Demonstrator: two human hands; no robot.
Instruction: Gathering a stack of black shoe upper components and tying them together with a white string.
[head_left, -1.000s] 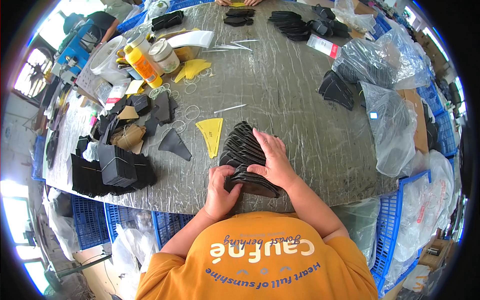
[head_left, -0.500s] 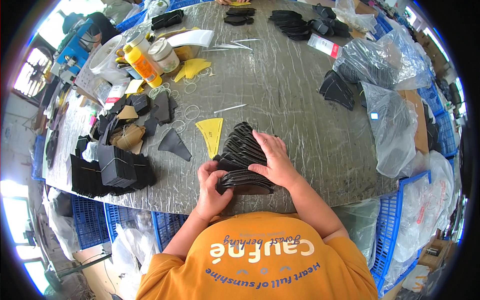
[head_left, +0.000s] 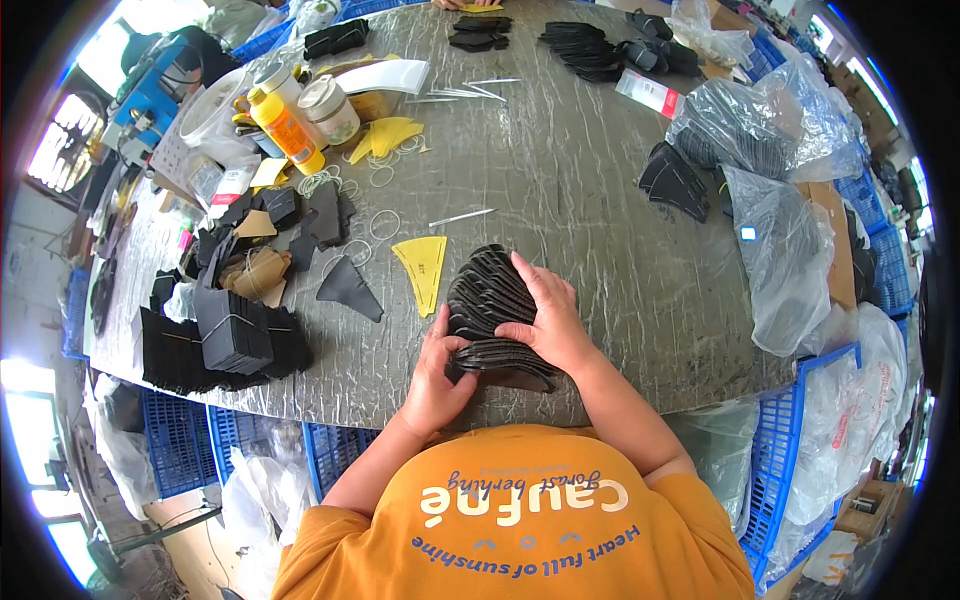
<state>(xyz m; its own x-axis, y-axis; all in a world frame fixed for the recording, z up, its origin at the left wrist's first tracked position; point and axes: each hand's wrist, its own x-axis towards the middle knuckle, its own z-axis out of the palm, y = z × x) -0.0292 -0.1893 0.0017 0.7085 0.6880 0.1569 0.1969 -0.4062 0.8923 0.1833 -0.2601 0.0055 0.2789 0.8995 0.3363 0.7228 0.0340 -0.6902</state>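
Observation:
A thick stack of black cut pieces (head_left: pixel 490 298) stands fanned on the table (head_left: pixel 600 200) in front of me. My left hand (head_left: pixel 440 368) grips its near left edge between thumb and fingers. Along the right side, my right hand (head_left: pixel 548 318) presses the stack, its fingers at the far end and its thumb on the middle. Just left of the stack lies a yellow paper template (head_left: pixel 420 270) with dark markings. A single black cut piece (head_left: pixel 350 289) rests farther left. Beyond the template is a thin silver pen (head_left: pixel 461 217).
Bundled black pieces (head_left: pixel 232 335) and a yellow bottle (head_left: pixel 287 130) crowd the left side. White jars (head_left: pixel 328 110) stand beside the bottle. Plastic bags (head_left: pixel 780 250) cover the right edge, above blue crates (head_left: pixel 780 470). Another person's hands (head_left: pixel 470 4) show at the far edge.
My left hand has shifted slightly right and its fingers have straightened along the stack's left edge. The stack's left side looks more even; my right hand has barely moved.

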